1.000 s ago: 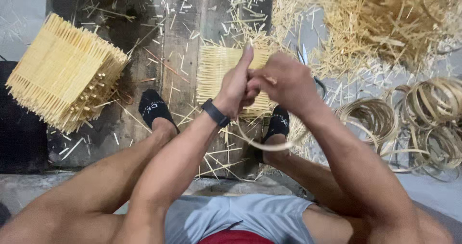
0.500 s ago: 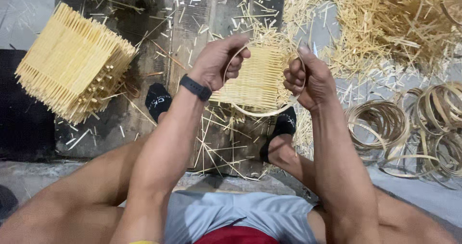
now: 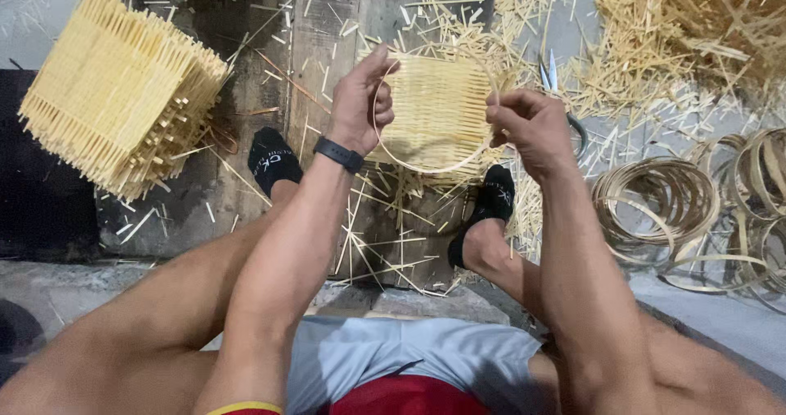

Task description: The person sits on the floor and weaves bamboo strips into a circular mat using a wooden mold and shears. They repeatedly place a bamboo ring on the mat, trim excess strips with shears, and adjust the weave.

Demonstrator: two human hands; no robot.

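The hands have drawn apart since a second ago, opening a thin pale bamboo strip hoop (image 3: 426,165) over the woven pale bamboo mat (image 3: 438,108) on the floor. The left hand (image 3: 358,104) and right hand (image 3: 528,128) each pinch the hoop's rim with closed fingers.

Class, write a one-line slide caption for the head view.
Left hand and right hand hold a thin bamboo hoop over a woven mat.

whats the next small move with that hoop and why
Probably lower the thin bamboo hoop onto the woven mat below it. The left hand and right hand hold the hoop open on opposite sides, and it already frames the mat, so settling it down seems the natural step.
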